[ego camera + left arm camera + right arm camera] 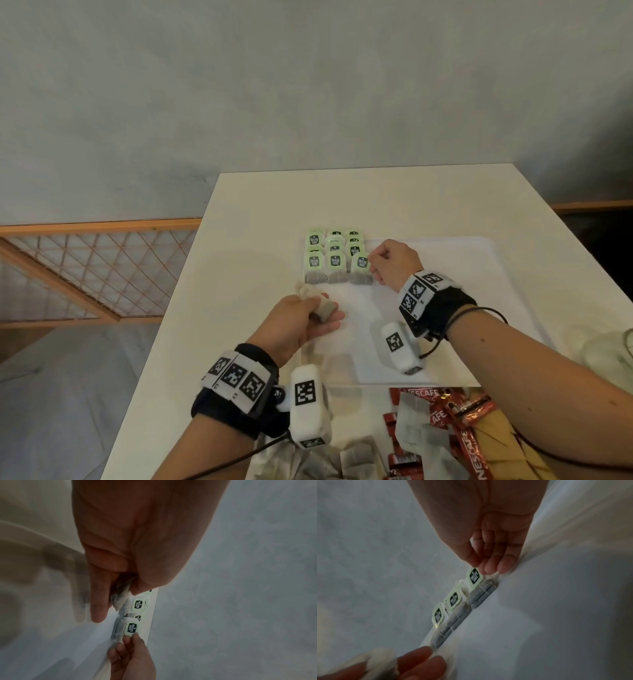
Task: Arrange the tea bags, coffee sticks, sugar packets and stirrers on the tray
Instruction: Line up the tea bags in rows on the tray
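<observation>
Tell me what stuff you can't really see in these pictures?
- Head view: the coffee sticks and loose tea bags run off the bottom edge.
- Head view: the left hand covers most of its tea bag.
- Right wrist view: the tag print is too blurred to read.

The loose heap of red coffee sticks (455,431) and pale paper tea bags (356,459) at the near edge of the white counter (239,240) is being cut off by the head view's lower border. The right forearm is covering the white tray's (496,274) near right corner. The left hand (298,325) is hiding most of the crumpled tea bag (323,308) it is gripping. A clear glassy object (616,353) is running off the right edge, too blurred to identify.
</observation>
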Action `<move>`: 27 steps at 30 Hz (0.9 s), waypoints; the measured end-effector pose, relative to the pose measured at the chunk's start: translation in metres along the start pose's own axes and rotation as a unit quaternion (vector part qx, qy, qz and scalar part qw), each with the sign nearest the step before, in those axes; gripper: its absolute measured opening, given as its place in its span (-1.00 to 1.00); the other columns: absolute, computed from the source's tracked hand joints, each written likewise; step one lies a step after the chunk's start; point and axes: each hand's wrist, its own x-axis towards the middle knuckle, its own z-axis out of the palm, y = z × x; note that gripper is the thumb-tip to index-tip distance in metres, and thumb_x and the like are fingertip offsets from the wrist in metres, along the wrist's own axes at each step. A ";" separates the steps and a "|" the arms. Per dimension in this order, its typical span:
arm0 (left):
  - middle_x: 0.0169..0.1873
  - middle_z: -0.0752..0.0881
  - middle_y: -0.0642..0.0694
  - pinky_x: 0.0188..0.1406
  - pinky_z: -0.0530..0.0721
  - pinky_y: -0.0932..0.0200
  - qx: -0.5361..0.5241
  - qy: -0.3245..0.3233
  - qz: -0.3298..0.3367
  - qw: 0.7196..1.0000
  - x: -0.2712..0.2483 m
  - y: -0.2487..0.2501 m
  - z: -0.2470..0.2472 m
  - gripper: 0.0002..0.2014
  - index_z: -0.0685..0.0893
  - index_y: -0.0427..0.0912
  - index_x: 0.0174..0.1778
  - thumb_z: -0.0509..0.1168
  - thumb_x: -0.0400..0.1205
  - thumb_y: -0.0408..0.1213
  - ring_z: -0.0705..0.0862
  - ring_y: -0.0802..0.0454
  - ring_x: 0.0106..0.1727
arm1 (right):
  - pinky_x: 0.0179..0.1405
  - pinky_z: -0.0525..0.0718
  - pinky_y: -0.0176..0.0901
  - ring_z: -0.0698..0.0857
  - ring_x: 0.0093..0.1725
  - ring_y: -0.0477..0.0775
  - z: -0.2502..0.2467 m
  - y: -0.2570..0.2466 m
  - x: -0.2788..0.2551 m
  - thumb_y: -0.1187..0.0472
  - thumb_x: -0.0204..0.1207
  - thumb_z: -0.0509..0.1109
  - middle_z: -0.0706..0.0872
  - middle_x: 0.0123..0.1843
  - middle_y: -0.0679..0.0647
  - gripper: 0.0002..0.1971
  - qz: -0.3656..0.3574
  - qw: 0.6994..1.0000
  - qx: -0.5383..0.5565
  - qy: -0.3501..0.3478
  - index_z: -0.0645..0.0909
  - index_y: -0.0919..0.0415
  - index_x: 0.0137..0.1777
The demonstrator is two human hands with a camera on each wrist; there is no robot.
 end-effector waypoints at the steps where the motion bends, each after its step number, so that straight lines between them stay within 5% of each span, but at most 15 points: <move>1: 0.15 0.72 -0.45 -0.12 0.84 0.11 0.004 -0.004 0.001 1.000 0.000 0.000 -0.002 -0.76 0.58 -0.50 0.20 0.10 0.79 -0.41 0.83 -0.20 0.01 | -0.08 0.78 0.15 0.73 -0.28 0.15 0.001 -0.002 0.002 0.28 0.56 0.29 0.78 -0.28 0.09 -0.90 -0.004 1.000 0.000 -0.002 0.63 0.27 -0.10; 6: 0.08 0.79 -0.36 -0.11 0.82 0.16 0.078 -0.007 0.034 0.996 0.000 0.002 -0.004 -0.75 0.66 -0.46 0.20 0.20 0.77 -0.35 0.83 -0.13 0.06 | -0.06 0.76 0.13 0.72 -0.24 0.16 0.005 -0.008 0.008 0.26 0.56 0.31 0.78 -0.25 0.10 -0.89 -0.020 1.000 -0.014 -0.008 0.64 0.27 -0.08; 12: -0.01 0.85 -0.24 -0.25 0.80 0.19 0.162 -0.022 0.066 0.984 -0.012 0.007 0.002 -0.72 0.71 -0.42 0.16 0.22 0.77 -0.26 0.86 -0.08 -0.12 | -0.27 0.44 -0.49 0.61 -0.15 -0.13 -0.001 -0.019 -0.014 0.16 0.57 0.41 0.70 -0.06 -0.07 -0.87 -0.083 0.996 0.005 0.017 0.67 0.12 0.07; 14: -0.04 0.85 -0.24 -0.29 0.79 0.20 0.190 -0.032 0.075 0.978 -0.017 0.007 0.006 -0.72 0.73 -0.38 0.14 0.25 0.75 -0.23 0.84 -0.05 -0.21 | -0.18 0.51 -0.47 0.65 -0.14 -0.17 -0.003 -0.027 -0.031 0.09 0.54 0.45 0.75 -0.09 -0.11 -0.90 -0.111 0.993 0.039 -0.032 0.73 0.05 0.00; 18: -0.09 0.85 -0.26 -0.32 0.79 0.20 0.231 -0.039 0.096 0.967 -0.024 0.007 0.015 -0.72 0.75 -0.36 0.12 0.30 0.73 -0.19 0.80 -0.01 -0.32 | -0.05 0.69 -0.10 0.72 -0.18 -0.06 -0.002 -0.031 -0.061 0.06 0.48 0.51 0.80 -0.22 -0.07 -0.97 -0.130 0.979 0.083 -0.132 0.78 -0.05 -0.16; 22: -0.15 0.84 -0.25 -0.37 0.79 0.17 0.254 -0.019 0.115 0.960 -0.031 0.005 0.019 -0.77 0.75 -0.31 0.08 0.39 0.67 -0.20 0.80 -0.01 -0.37 | -0.16 0.63 -0.15 0.66 -0.29 -0.10 -0.009 -0.027 -0.078 0.18 0.45 0.55 0.77 -0.29 -0.06 -0.86 -0.141 0.981 0.092 -0.092 0.73 -0.04 -0.29; 27: -0.27 0.84 -0.20 -0.51 0.74 0.12 0.305 0.082 0.188 0.930 -0.040 0.003 0.018 -0.81 0.79 -0.34 -0.05 0.43 0.62 -0.25 0.69 0.02 -0.52 | -0.32 0.71 -0.14 0.68 -0.46 -0.06 -0.021 -0.026 -0.092 0.16 0.49 0.52 0.72 -0.39 0.01 -0.84 -0.101 0.990 0.090 -0.028 0.65 0.14 -0.27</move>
